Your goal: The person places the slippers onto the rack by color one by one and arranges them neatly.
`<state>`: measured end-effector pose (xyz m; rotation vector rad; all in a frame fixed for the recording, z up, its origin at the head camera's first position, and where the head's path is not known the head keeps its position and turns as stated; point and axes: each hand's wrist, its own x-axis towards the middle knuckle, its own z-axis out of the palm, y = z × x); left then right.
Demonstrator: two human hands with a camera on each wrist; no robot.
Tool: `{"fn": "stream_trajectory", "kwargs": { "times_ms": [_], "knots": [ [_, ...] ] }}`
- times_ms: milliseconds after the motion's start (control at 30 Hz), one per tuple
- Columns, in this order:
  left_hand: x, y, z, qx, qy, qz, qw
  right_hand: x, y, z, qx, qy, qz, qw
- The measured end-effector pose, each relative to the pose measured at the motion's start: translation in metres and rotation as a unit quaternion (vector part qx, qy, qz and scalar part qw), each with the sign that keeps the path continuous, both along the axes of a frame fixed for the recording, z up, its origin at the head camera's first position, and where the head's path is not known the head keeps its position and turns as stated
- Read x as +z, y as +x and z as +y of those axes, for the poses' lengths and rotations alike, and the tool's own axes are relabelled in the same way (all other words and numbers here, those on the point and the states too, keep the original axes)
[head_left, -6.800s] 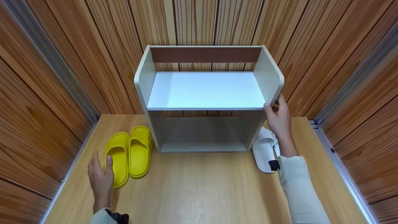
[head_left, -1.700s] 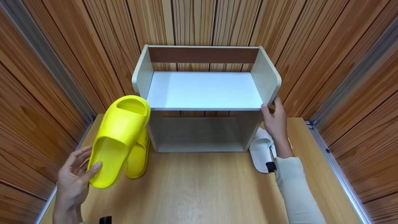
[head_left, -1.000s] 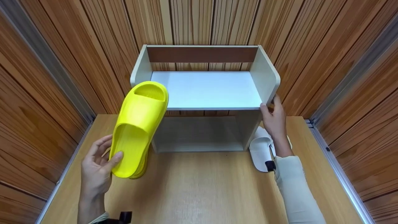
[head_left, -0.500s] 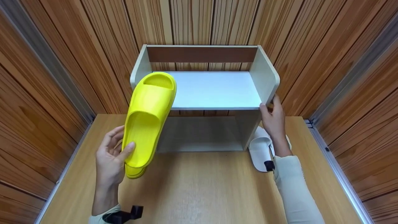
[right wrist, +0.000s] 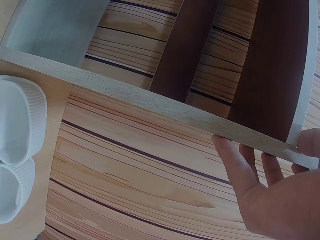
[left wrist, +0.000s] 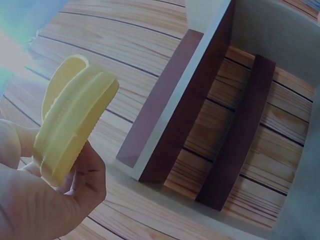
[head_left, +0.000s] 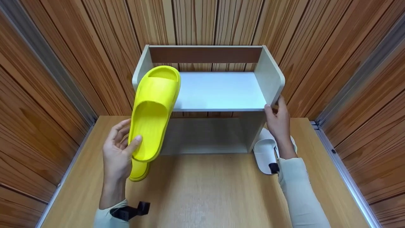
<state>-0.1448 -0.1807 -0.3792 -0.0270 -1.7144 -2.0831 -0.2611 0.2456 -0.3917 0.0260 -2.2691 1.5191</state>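
Observation:
My left hand [head_left: 118, 153] pinches the heel of a yellow slide slipper [head_left: 152, 110], thumb on the footbed and fingers beneath. The slipper is raised, toe up and tilted, in front of the left side of a small two-tier shelf rack [head_left: 218, 91]. Its edge faces the left wrist view, where the slipper [left wrist: 75, 120] lies between thumb and fingers. The other yellow slipper [head_left: 139, 171] lies on the floor board, mostly hidden behind it. My right hand [head_left: 280, 126] grips the rack's right side panel, with fingers along the outer face of that panel [right wrist: 190, 117] in the right wrist view.
A pair of white slippers [head_left: 265, 153] lies right of the rack, partly behind my right forearm. Wood-plank walls [head_left: 196, 22] enclose the back and sides. The light wooden floor board [head_left: 202, 190] has metal rails [head_left: 348, 177] along its sides.
My left hand has taken one yellow slipper off the floor, lifted it, and carried it right and up in front of the rack. My right hand keeps its hold on the side panel.

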Motion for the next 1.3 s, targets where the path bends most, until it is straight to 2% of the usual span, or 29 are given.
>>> {"fn": "stream_trajectory", "kwargs": {
  "times_ms": [333,600,900,1300],
  "knots": [
    [0.009,-0.016,0.013,-0.016,-0.031,-0.008,0.9994,0.001,-0.003,-0.002,-0.008,0.003,-0.002,1.0],
    [0.016,-0.031,0.024,-0.042,-0.052,-0.043,0.9969,0.0,-0.002,-0.003,-0.009,0.009,0.0,0.9999],
    [0.02,-0.048,0.04,-0.024,-0.059,-0.062,0.996,-0.005,0.0,-0.003,-0.004,0.009,0.016,0.9998],
    [0.036,-0.076,0.063,-0.034,-0.052,-0.11,0.992,-0.003,-0.001,-0.002,-0.016,0.018,0.021,0.9995]
  ]
}}
